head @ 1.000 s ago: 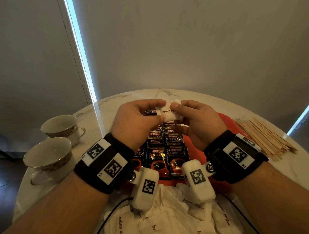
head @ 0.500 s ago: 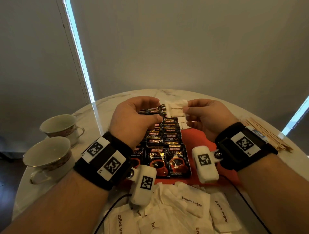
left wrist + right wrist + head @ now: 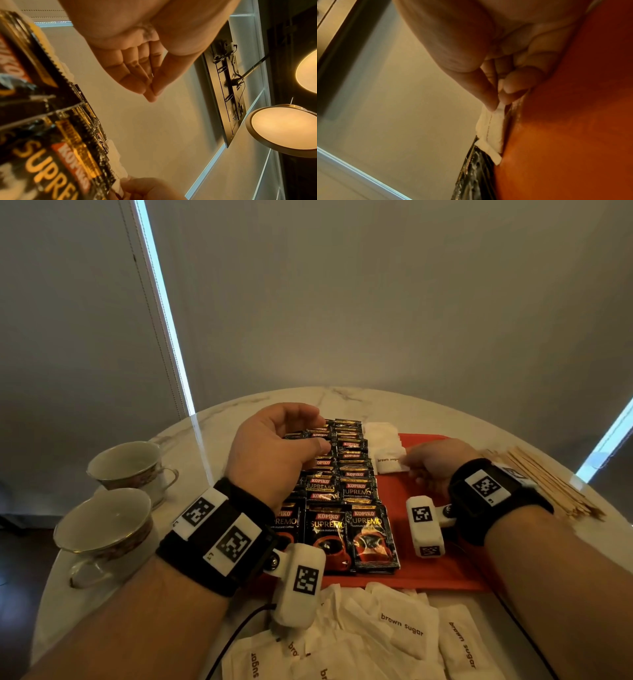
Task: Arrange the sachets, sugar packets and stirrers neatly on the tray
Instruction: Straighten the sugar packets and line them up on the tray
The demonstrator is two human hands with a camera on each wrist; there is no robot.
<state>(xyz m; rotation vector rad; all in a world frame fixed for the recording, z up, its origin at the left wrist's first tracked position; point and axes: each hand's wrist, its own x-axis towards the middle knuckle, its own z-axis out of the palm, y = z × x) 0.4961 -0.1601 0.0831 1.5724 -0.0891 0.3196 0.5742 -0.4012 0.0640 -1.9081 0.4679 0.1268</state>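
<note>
Black Kopiko coffee sachets (image 3: 329, 529) lie in overlapping rows on the left part of the red tray (image 3: 445, 559). To their right, at the tray's far end, white sugar packets (image 3: 382, 436) form a short row. My right hand (image 3: 411, 465) rests low on the tray and pinches the nearest brown sugar packet (image 3: 390, 462) by its edge; the right wrist view shows thumb and finger on that packet (image 3: 489, 129). My left hand (image 3: 320, 433) hovers over the far sachets, fingers loosely bent, holding nothing (image 3: 150, 93). Wooden stirrers (image 3: 548, 484) lie right of the tray.
A loose heap of brown sugar packets (image 3: 400, 628) lies on the marble table in front of the tray. Two teacups (image 3: 102, 522) (image 3: 126, 463) stand at the left edge. The tray's right half shows bare red surface.
A second ago both hands held the sugar packet raised over the sachets. The left hand let go, and the right hand brought the packet down onto the tray beside the sachets.
</note>
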